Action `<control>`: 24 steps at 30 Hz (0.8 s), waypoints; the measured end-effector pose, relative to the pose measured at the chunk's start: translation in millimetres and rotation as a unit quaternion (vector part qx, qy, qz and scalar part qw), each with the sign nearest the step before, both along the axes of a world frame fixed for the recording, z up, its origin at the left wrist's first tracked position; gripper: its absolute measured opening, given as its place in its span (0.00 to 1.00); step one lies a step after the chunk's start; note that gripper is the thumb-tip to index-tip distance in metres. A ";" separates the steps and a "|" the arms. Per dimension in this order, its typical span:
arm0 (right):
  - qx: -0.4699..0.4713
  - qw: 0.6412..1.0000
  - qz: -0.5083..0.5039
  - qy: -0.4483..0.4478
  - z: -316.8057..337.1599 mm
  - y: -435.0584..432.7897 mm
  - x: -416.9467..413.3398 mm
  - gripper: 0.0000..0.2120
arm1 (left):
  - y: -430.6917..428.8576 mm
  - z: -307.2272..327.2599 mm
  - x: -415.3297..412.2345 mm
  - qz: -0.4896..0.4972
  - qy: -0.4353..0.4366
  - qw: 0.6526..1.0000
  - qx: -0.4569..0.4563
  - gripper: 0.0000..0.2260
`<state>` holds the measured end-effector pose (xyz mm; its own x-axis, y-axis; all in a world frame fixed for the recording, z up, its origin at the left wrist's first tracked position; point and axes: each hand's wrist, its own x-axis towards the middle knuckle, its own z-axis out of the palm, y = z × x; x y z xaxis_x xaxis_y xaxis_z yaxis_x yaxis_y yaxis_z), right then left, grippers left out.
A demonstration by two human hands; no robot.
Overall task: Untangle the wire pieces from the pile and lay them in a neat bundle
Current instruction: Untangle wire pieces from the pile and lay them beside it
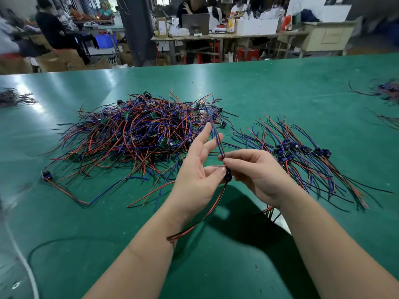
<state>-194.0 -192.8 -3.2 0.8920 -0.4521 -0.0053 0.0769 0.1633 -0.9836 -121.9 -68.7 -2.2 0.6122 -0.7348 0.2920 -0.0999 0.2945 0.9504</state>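
A tangled pile of red, blue and black wire pieces (pixel 138 134) with small black connectors lies on the green table, left of centre. To its right lies a sorted bundle (pixel 302 156), connectors grouped together. Above the table in front of the pile, both hands hold one wire piece (pixel 218 195) by its black connector. My right hand (pixel 252 171) pinches the wires at the connector with thumb and forefinger. My left hand (pixel 196 173) touches the connector with its thumb, its fingers stretched out straight. Blue wires rise from the pinch, and red and black ones hang down toward my left wrist.
The green table (pixel 280 93) stretches wide. More wire heaps lie at the far left (pixel 15 98) and far right (pixel 386 91). A loose wire piece (pixel 64 188) lies front left of the pile. A white cable (pixel 23 262) runs along the near left. People work at benches behind.
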 end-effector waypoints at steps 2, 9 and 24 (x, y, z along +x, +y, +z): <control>0.030 0.998 0.037 0.030 1.6 -1.6 -2.1 0.08 | -0.1 0.4 -0.8 -0.013 0.011 1.000 0.008 0.36; 0.149 0.988 0.031 0.006 8.0 -7.9 -4.7 0.07 | 2.1 10.1 7.0 -0.106 0.248 0.963 -0.019 0.27; 0.085 0.996 0.000 -0.015 1.4 -4.0 -0.2 0.06 | 0.3 -4.6 6.8 -0.017 0.170 0.980 0.098 0.11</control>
<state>-194.1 -196.9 -1.7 0.8930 -0.4468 -0.0545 0.1061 0.3265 -0.9392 -115.0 -68.5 -6.7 0.6234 -0.7784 -0.0732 0.2389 0.1005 0.9658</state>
